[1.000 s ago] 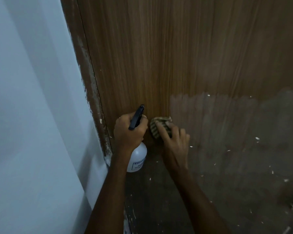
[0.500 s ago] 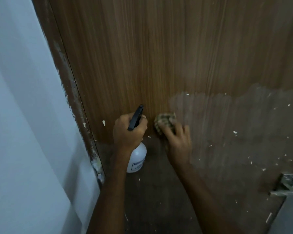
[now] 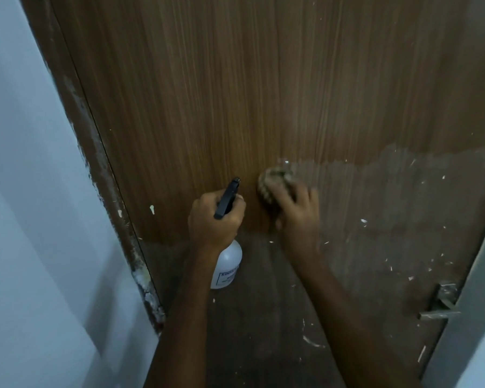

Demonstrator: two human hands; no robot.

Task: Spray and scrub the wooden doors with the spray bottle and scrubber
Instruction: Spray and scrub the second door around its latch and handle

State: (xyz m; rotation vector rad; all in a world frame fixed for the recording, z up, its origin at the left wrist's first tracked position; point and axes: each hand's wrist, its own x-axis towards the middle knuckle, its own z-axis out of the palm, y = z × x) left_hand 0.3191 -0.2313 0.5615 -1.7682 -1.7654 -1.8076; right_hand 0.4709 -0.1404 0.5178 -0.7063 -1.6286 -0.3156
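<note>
Head view: scrubber [image 3: 273,184] under right hand [image 3: 298,217] fingertips

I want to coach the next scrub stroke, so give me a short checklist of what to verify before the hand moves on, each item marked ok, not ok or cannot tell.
1. Scrubber gripped by the right hand: ok.
2. Scrubber against the wooden door: ok, it sits at the left edge of the pale hazy patch.
3. Spray bottle held by the left hand: ok, fingers wrap its neck.
4. Black nozzle aimed at the door: ok, it points up toward the panel.
5. Liquid left in the bottle: cannot tell.
6. Door surface clean: not ok, white flecks scatter across the lower part.
</note>
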